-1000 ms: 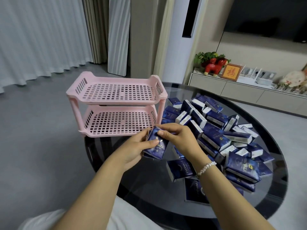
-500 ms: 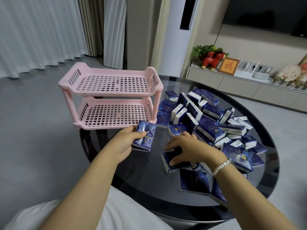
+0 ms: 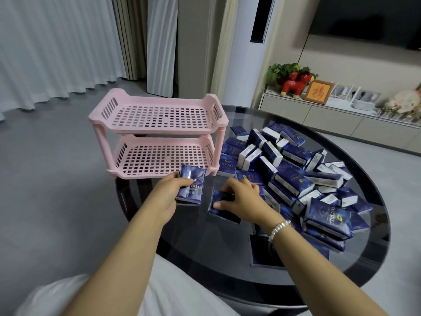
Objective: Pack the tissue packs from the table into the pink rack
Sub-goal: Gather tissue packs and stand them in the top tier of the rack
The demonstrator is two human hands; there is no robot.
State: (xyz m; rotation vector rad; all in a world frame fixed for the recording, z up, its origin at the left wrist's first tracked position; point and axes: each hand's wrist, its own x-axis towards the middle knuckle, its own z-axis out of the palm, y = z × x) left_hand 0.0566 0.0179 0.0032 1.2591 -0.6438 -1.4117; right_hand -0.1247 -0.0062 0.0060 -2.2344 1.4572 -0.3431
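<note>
You are at the very start of the packing: both tiers of the pink rack [image 3: 159, 135] show bare grid floors, with not one tissue pack on either of them. The rack stands at the far left edge of the round glass surface [image 3: 227, 252], and the pile of tissue packs [image 3: 293, 176] covers the right half of it, many of them tumbled on edge or overlapping, a few lying flat near you. Your left hand [image 3: 168, 195] has its grip curled round one blue pack [image 3: 191, 188], held just in front of the rack's lower tier and close to its near rim, though not yet over it. Your right hand [image 3: 241, 199] has its grip closed over a second pack [image 3: 222, 207] that lies on the glass just right of the first one; whether that pack is lifted clear I cannot tell. So nothing counts as done yet. What is left is everything: these two packs first, then the whole heap on the right. Judging by the size of the heap against two shallow tiers, you will likely need to set the packs in tidy rows or stacks for them to fit.
</note>
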